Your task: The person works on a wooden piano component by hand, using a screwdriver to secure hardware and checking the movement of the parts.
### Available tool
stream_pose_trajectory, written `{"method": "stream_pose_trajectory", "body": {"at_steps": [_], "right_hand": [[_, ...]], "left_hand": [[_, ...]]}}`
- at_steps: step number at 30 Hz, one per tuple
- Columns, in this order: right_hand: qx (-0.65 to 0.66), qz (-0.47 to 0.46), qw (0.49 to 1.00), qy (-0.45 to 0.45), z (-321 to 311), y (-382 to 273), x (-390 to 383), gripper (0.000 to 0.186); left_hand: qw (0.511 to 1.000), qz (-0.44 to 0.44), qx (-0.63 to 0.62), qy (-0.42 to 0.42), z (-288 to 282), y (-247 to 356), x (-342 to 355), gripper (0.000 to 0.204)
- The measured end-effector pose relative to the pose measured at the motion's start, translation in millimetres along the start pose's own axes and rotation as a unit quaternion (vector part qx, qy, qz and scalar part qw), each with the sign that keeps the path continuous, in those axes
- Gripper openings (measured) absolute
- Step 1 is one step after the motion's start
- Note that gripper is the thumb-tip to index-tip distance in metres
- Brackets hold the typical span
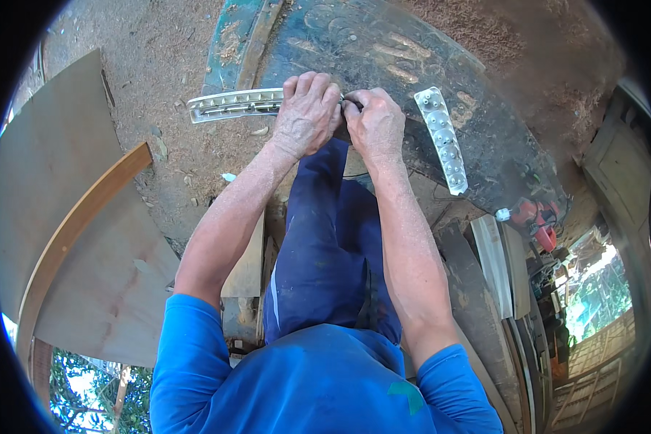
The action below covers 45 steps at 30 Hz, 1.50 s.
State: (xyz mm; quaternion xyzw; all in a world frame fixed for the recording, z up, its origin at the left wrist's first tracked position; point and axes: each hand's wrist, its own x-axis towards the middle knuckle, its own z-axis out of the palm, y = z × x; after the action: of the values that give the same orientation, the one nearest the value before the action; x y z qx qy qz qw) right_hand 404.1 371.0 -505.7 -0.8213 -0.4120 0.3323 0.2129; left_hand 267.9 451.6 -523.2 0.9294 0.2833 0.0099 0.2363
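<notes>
A long, narrow, pale plastic strip (208, 108) with ribs and a dark wire-like line along its inside reaches leftward from my left hand (309, 114). The fingers of that hand are wrapped over the strip's right end and hide it. Right beside it, my right hand (375, 124) is closed in a pinch, with thumb and forefinger close to the left fingers. Something small and dark shows between the two hands, too hidden to name. Dust covers both hands and forearms. To the right, a clear strip with a row of round cups (441, 141) lies apart from my hands on a dark worn board (340, 43).
A red power tool (539, 220) sits at the board's right end. Large grey-brown sheets (72, 217) and a curved wooden strip (87, 224) stand at left. Planks (495, 253) lean at lower right. Sawdust-strewn ground (152, 43) lies beyond.
</notes>
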Motion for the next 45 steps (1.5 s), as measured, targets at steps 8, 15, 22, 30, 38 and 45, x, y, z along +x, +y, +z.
{"method": "stream_pose_trajectory", "body": {"at_steps": [8,15,22,30,38,45], "right_hand": [[-0.027,0.020,0.999,0.007,-2.6,-8.1,5.6,0.009],[0.000,-0.008,1.000,0.003,-5.5,-2.1,0.2,0.009],[0.074,-0.124,0.989,-0.026,-22.8,2.6,5.1,0.009],[0.171,0.003,0.977,-0.131,-91.5,-21.5,-30.1,0.026],[0.107,0.020,0.940,-0.322,-197.4,-51.8,-146.5,0.018],[0.134,-0.133,0.912,-0.363,-240.1,-48.4,-222.9,0.015]], "left_hand": [[0.989,-0.140,0.048,-0.025,-31.6,21.9,-1.0,0.053],[0.978,-0.042,0.127,-0.159,-42.1,9.2,-2.2,0.052],[0.986,-0.005,-0.079,-0.149,-40.6,-12.1,1.3,0.048],[0.960,-0.093,-0.165,-0.205,-103.0,53.3,1.9,0.039],[0.871,-0.232,-0.368,-0.228,-153.2,182.4,-86.6,0.030],[0.830,-0.309,-0.415,-0.209,-167.2,258.2,-156.8,0.033]]}}
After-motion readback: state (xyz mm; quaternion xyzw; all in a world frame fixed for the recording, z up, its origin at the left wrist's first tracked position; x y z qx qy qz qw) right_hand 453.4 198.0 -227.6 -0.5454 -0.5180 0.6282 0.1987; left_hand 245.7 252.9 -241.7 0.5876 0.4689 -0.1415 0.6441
